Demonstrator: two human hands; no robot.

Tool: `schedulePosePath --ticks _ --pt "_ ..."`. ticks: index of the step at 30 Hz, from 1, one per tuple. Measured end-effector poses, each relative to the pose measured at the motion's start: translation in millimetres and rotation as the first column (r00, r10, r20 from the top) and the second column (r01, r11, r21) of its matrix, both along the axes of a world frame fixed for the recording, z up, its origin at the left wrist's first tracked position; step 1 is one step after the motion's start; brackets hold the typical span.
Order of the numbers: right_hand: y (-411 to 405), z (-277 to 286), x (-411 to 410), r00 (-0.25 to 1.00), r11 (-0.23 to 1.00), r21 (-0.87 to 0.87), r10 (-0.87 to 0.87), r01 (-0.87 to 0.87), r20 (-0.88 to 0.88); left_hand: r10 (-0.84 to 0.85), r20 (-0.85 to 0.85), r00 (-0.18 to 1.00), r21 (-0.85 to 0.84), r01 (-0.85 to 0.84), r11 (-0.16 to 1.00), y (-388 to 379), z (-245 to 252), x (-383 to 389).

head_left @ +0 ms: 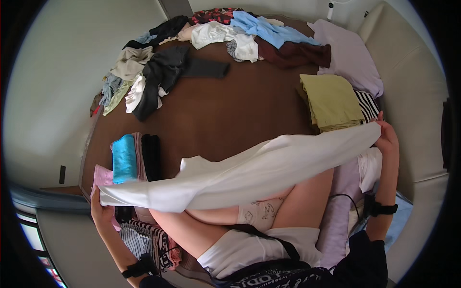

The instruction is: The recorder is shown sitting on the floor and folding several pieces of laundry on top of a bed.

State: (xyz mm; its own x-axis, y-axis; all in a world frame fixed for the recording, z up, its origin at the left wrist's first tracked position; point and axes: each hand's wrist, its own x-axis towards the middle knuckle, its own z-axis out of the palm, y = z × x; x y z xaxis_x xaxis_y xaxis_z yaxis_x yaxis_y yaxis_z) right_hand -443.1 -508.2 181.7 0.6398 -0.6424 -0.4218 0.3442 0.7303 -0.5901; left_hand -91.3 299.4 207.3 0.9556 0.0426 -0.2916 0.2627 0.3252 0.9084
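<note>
A white garment (230, 176) is stretched across my lap, its exact kind not clear. One end is gripped by my left hand (101, 206), out to the left beside a pink cloth (103, 175). My right hand (386, 135) pinches the other end, higher up, at the side of a stack of folded yellow-green clothing (331, 102). The cloth hangs in the air between both hands, above my crossed legs. It partly covers the lower edges of a blue rolled or folded cloth (124, 158) and a black one (150, 156).
Loose clothes lie along the far edge, including dark trousers (162, 79), a light blue garment (270, 28) and a maroon one (295, 54). A lilac pillow (349, 54) leans by the beige headboard (414, 90). Folded striped clothes (138, 237) sit at my left, on the brown bed surface (234, 108).
</note>
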Motion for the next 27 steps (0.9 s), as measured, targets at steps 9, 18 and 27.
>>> schedulePosePath --ticks 9,18,27 --pt "14 30 -50 0.843 0.988 -0.154 0.093 -0.012 0.53 -0.093 0.804 0.588 0.441 -0.483 0.757 35 1 -61" --pt "-61 -58 13 0.991 0.989 0.111 -0.107 0.097 0.08 0.153 -0.19 0.97 -0.093 -0.173 0.98 -7 -30 34" --pt "-37 58 -46 0.784 0.999 0.034 0.004 -0.032 0.621 0.141 0.249 0.958 -0.267 -0.072 0.961 19 91 -37"
